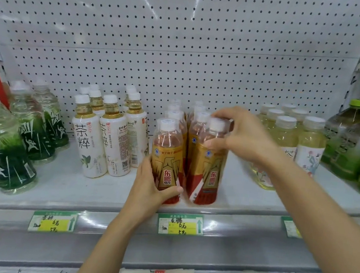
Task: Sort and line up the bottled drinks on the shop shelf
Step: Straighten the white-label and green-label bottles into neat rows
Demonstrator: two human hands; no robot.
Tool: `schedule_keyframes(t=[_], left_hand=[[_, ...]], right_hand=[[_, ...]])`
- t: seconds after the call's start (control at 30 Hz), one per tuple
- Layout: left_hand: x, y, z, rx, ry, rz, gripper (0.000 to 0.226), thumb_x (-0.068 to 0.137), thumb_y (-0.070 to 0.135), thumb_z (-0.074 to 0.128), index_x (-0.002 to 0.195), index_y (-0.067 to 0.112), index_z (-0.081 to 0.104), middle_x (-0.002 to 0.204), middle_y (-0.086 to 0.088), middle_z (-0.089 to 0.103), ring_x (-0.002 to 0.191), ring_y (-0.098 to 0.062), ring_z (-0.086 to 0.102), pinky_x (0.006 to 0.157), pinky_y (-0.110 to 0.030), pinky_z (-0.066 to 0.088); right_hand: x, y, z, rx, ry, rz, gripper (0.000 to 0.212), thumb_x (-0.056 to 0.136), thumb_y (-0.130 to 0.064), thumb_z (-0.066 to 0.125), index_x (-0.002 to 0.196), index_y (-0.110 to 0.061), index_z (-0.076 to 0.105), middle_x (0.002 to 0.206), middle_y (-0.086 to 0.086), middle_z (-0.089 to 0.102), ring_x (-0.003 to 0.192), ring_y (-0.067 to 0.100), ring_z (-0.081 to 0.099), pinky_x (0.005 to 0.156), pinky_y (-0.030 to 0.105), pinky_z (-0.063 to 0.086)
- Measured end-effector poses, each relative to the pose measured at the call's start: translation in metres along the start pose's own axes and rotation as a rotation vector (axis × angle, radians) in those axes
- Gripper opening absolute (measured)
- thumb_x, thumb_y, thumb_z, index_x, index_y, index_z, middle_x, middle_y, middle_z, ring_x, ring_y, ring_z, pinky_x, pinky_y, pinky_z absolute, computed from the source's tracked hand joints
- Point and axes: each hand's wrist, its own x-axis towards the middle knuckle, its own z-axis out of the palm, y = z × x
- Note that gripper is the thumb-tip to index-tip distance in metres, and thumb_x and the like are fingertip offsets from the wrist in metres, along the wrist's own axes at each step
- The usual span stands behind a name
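The left hand (152, 184) is gripping the front gold bottle (166, 157) low on its upright body; the right hand (242, 133) is pinching the neighbouring gold bottle (209, 161) near its cap, both standing touching on the shelf (96, 196).

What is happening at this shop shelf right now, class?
A person is straightening two rows of gold-and-red labelled bottles with white caps. The left hand grips the front left gold-and-red bottle low on its body, while the right hand holds the front right gold-and-red bottle near its cap. Both stand upright at the white shelf front edge.
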Motion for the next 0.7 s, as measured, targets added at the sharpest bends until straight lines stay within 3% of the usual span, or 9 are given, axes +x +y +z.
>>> schedule_keyframes(t=[0.1, 0.23, 0.27, 0.33, 0.43, 0.57, 0.7], left_hand=[[0.002, -0.004, -0.010, -0.003, -0.091, -0.016, 0.101, 0.059, 0.050, 0.088, 0.142, 0.036, 0.034, 0.136, 0.009, 0.052, 0.124, -0.008, 0.054, 0.106, -0.042, 0.049], [0.007, -0.007, -0.017, -0.018, -0.138, -0.051, 0.081, 0.072, 0.026, 0.088, 0.139, 0.033, 0.044, 0.126, 0.016, 0.063, 0.117, -0.008, 0.060, 0.105, -0.043, 0.049], [0.008, -0.007, -0.017, -0.009, -0.141, -0.051, 0.076, 0.073, 0.024, 0.087, 0.137, 0.031, 0.047, 0.121, 0.017, 0.066, 0.113, -0.007, 0.063, 0.103, -0.043, 0.050], [0.009, -0.006, -0.016, 0.004, -0.143, -0.047, 0.070, 0.075, 0.022, 0.086, 0.134, 0.031, 0.050, 0.115, 0.018, 0.069, 0.109, -0.002, 0.064, 0.102, -0.041, 0.052], [0.011, -0.002, -0.015, 0.010, -0.139, -0.040, 0.067, 0.075, 0.020, 0.086, 0.132, 0.029, 0.051, 0.112, 0.018, 0.069, 0.102, 0.006, 0.063, 0.098, -0.032, 0.053], [0.016, 0.000, -0.011, 0.027, -0.150, -0.002, 0.076, 0.076, 0.021, 0.085, 0.141, 0.031, 0.044, 0.115, 0.023, 0.066, 0.101, 0.013, 0.059, 0.082, -0.009, 0.044], [0.018, 0.001, -0.015, 0.010, -0.205, -0.024, 0.075, 0.077, 0.028, 0.084, 0.141, 0.028, 0.044, 0.118, 0.020, 0.066, 0.109, 0.004, 0.060, 0.097, -0.025, 0.050]], right_hand=[[-0.001, 0.005, 0.020, -0.021, 0.075, -0.046, 0.076, 0.072, -0.034, 0.083, 0.139, -0.022, 0.050, 0.128, -0.002, 0.052, 0.109, 0.015, 0.054, 0.096, 0.036, 0.048], [-0.029, 0.031, 0.049, 0.124, -0.053, -0.020, 0.115, 0.062, -0.047, 0.081, 0.153, -0.035, 0.013, 0.146, -0.017, 0.032, 0.128, 0.003, 0.038, 0.105, 0.028, 0.037], [-0.038, 0.040, 0.059, 0.173, -0.063, 0.005, 0.113, 0.063, -0.044, 0.083, 0.152, -0.037, 0.013, 0.141, -0.022, 0.032, 0.129, 0.001, 0.036, 0.108, 0.028, 0.035], [-0.049, 0.058, 0.078, 0.288, -0.030, 0.050, 0.090, 0.071, -0.032, 0.084, 0.144, -0.036, 0.031, 0.132, -0.023, 0.046, 0.125, 0.001, 0.046, 0.110, 0.034, 0.041], [-0.046, 0.068, 0.088, 0.287, 0.025, 0.069, 0.070, 0.076, -0.027, 0.082, 0.137, -0.026, 0.048, 0.123, -0.012, 0.064, 0.116, 0.005, 0.058, 0.102, 0.038, 0.050], [-0.044, 0.071, 0.089, 0.312, -0.025, 0.017, 0.064, 0.085, -0.025, 0.073, 0.141, -0.029, 0.041, 0.122, -0.014, 0.064, 0.112, 0.001, 0.060, 0.100, 0.032, 0.051], [-0.052, 0.076, 0.095, 0.418, -0.072, -0.010, 0.071, 0.089, -0.023, 0.070, 0.146, -0.037, 0.031, 0.128, -0.025, 0.057, 0.118, -0.008, 0.054, 0.096, 0.014, 0.046]])
